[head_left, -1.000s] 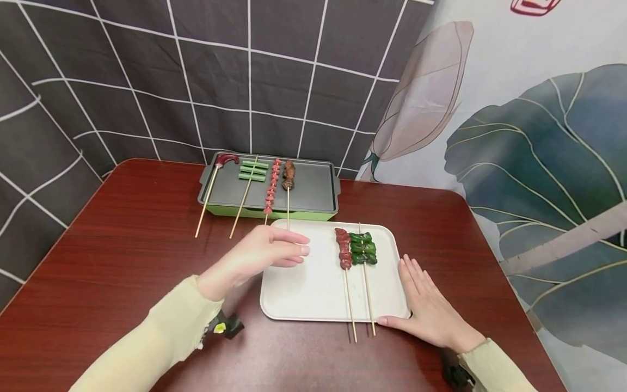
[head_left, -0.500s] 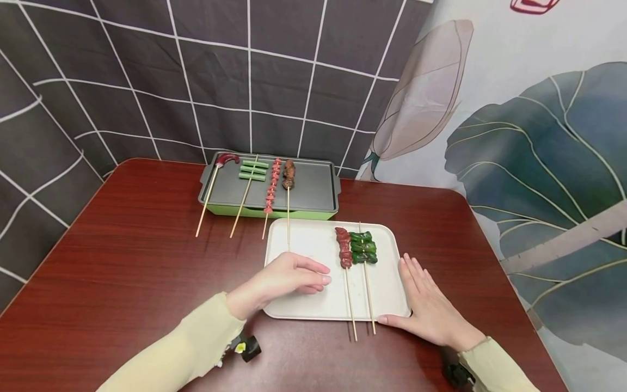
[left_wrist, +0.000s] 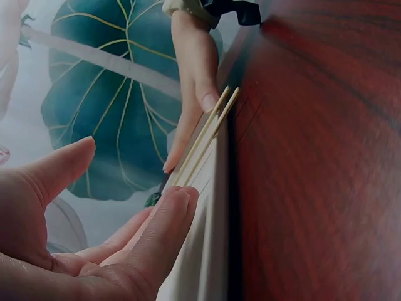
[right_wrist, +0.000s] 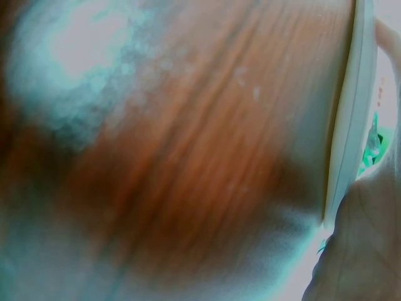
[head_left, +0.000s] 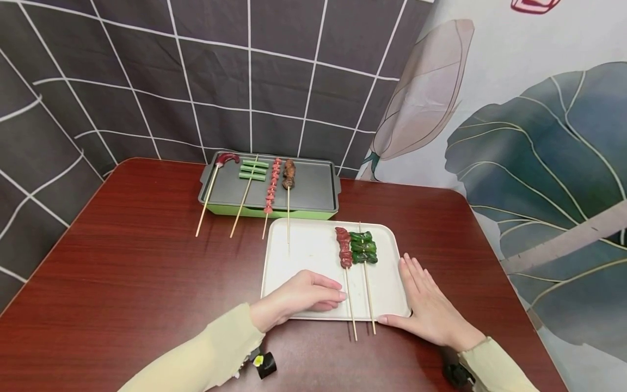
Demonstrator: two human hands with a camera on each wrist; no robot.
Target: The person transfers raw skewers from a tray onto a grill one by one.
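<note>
Two skewers (head_left: 356, 272) on tray (head_left: 313, 250); we log left hand (head_left: 299, 296) drawn back from grill (head_left: 313, 188) to tray's near edge, fingers relaxed, fingertips just beside meat skewer stick. Right hand (head_left: 428, 305) unmoved, flat against tray's right corner.

Grill pan (head_left: 313, 188) — four skewers (head_left: 266, 182) — red table (head_left: 122, 256).

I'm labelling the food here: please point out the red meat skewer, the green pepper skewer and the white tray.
red meat skewer (head_left: 344, 247), head view, on the meat.
green pepper skewer (head_left: 363, 247), head view, on the peppers.
white tray (head_left: 308, 245), head view, bare surface.
</note>
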